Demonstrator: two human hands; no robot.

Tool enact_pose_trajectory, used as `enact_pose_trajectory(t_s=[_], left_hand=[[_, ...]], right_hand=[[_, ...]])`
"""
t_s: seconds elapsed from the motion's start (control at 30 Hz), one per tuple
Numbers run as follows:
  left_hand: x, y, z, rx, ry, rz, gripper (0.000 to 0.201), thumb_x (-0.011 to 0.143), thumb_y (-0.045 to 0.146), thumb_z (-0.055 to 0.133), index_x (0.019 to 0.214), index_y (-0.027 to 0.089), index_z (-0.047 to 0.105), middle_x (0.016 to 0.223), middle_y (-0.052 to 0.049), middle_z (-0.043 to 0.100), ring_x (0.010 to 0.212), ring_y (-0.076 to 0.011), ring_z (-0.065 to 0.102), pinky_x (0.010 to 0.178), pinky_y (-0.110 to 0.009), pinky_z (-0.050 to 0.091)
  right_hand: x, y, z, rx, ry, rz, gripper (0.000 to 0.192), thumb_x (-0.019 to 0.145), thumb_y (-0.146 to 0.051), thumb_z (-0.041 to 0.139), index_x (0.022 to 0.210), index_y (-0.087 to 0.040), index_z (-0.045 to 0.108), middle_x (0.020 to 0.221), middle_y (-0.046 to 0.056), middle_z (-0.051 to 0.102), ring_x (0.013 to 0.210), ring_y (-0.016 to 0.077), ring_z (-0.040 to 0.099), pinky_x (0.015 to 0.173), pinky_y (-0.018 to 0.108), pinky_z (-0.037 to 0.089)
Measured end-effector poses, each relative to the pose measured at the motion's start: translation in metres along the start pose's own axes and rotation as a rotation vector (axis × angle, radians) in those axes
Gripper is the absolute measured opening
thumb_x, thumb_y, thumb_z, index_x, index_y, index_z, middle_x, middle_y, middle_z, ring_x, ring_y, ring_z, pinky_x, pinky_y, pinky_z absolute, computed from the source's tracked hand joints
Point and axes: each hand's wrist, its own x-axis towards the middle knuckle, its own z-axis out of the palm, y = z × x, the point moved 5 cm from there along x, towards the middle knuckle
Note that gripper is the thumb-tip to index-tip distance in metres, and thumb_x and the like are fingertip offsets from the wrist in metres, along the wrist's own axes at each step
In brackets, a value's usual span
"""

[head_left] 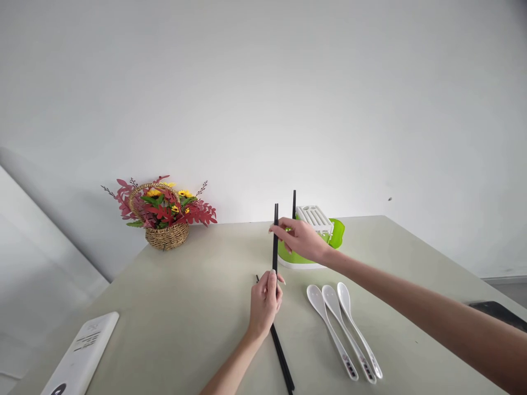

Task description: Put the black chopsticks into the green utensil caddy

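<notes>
A pair of black chopsticks (275, 252) stands nearly upright between my hands, above the table. My left hand (264, 304) is closed around their lower part. Higher up, my right hand (300, 239) pinches the same pair with thumb and fingers. Just behind my right hand is a green and white utensil holder (316, 218), partly covered by it, with slots on top. Another black chopstick or pair (294, 203) sticks up at the holder's left side. More black chopsticks (282, 359) lie on the table, passing beneath my left hand. Three white spoons (335, 318) lie side by side to the right.
A wicker basket (167, 237) of artificial flowers stands at the back left against the wall. At the front left lies a white box-like object (84, 351) with printing. A dark flat object (500, 314) rests at the right table edge, partly behind my right arm.
</notes>
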Motion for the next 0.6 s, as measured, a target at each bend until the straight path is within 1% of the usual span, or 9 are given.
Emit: enact_pose_trajectory(t_s=[0.07,0.13,0.23,0.27,0.33,0.37,0.43,0.5,0.6], left_hand=[[0.0,0.0,0.0,0.016,-0.001,0.01,0.052,0.095,0.07,0.046,0.081,0.021,0.058,0.047,0.008,0.038,0.038,-0.0068,0.034,0.038,-0.019,0.027],[0.001,0.0,-0.001,0.018,0.0,0.018,0.051,0.096,0.068,0.047,0.081,0.02,0.059,0.049,0.008,0.038,0.039,-0.0065,0.034,0.04,-0.019,0.027],[0.002,-0.001,-0.002,-0.017,0.018,0.021,0.051,0.096,0.067,0.048,0.083,0.019,0.061,0.053,0.008,0.035,0.043,-0.0062,0.031,0.042,-0.019,0.027],[0.002,-0.002,-0.003,-0.032,0.029,0.018,0.052,0.096,0.067,0.048,0.083,0.019,0.061,0.054,0.008,0.034,0.044,-0.0062,0.03,0.042,-0.019,0.027],[0.003,-0.004,-0.005,-0.062,0.053,0.006,0.054,0.096,0.069,0.046,0.085,0.019,0.06,0.056,0.008,0.033,0.045,-0.0063,0.029,0.043,-0.019,0.026],[0.003,-0.005,-0.006,-0.076,0.064,-0.005,0.055,0.096,0.071,0.045,0.085,0.019,0.06,0.056,0.008,0.032,0.046,-0.0063,0.028,0.043,-0.019,0.026],[0.005,-0.008,-0.008,-0.107,0.084,-0.037,0.057,0.094,0.073,0.046,0.085,0.019,0.059,0.057,0.008,0.033,0.045,-0.0062,0.028,0.042,-0.02,0.024],[0.006,-0.01,-0.009,-0.134,0.1,-0.068,0.059,0.092,0.076,0.046,0.083,0.019,0.059,0.057,0.008,0.032,0.045,-0.0061,0.029,0.042,-0.02,0.023],[0.009,-0.012,-0.012,-0.157,0.115,-0.092,0.061,0.09,0.077,0.047,0.079,0.019,0.057,0.058,0.008,0.034,0.045,-0.0057,0.029,0.042,-0.02,0.023]], right_hand=[[0.004,-0.007,-0.01,-0.011,0.064,-0.007,0.043,0.095,-0.062,0.053,0.082,-0.022,0.064,0.062,-0.006,0.057,0.047,0.0094,0.054,0.049,0.023,0.04],[0.009,-0.014,-0.022,-0.059,0.095,-0.014,0.047,0.096,-0.064,0.051,0.082,-0.022,0.066,0.056,-0.005,0.056,0.047,0.01,0.053,0.047,0.022,0.039],[0.021,-0.028,-0.051,-0.105,0.138,-0.06,0.047,0.097,-0.063,0.052,0.084,-0.02,0.068,0.052,-0.004,0.057,0.044,0.0096,0.05,0.044,0.022,0.037],[0.026,-0.033,-0.064,-0.097,0.187,-0.093,0.045,0.097,-0.061,0.053,0.086,-0.02,0.068,0.053,-0.004,0.057,0.045,0.0094,0.05,0.043,0.021,0.037],[0.035,-0.044,-0.096,-0.064,0.371,-0.162,0.042,0.097,-0.059,0.056,0.087,-0.02,0.067,0.054,-0.004,0.057,0.044,0.0086,0.05,0.043,0.021,0.038],[0.039,-0.049,-0.11,-0.067,0.439,-0.205,0.042,0.097,-0.058,0.056,0.085,-0.02,0.065,0.056,-0.004,0.056,0.044,0.0081,0.049,0.043,0.021,0.038],[0.048,-0.053,-0.13,-0.109,0.533,-0.254,0.042,0.097,-0.058,0.057,0.081,-0.02,0.063,0.061,-0.002,0.058,0.045,0.0077,0.052,0.042,0.021,0.037],[0.055,-0.05,-0.136,-0.179,0.561,-0.263,0.043,0.098,-0.058,0.056,0.079,-0.02,0.062,0.063,-0.002,0.06,0.044,0.0078,0.053,0.043,0.022,0.038],[0.064,-0.031,-0.125,-0.26,0.521,-0.227,0.044,0.099,-0.057,0.053,0.079,-0.019,0.063,0.064,0.001,0.064,0.046,0.0095,0.056,0.045,0.022,0.039]])
